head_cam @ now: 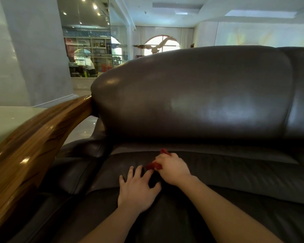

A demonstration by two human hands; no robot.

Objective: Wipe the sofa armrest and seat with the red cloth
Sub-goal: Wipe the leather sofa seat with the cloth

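Dark leather sofa seat (pixel 218 172) fills the view; right hand (pixel 174 170) clenches the red cloth (pixel 154 166) near its back crease, left hand (pixel 138 187) lies flat, fingers spread. Seat wiping seems underway; wooden armrest (pixel 30 137) progress unclear.

The dark leather seat cushion (pixel 235 181) lies in front of the dark padded leather backrest (pixel 191 95). The curved polished wooden armrest (pixel 33 142) runs along its left side. On the seat, the left hand (pixel 136 192) rests flat, just left of the right hand (pixel 174 170), which lies on the crumpled red cloth (pixel 154 166).
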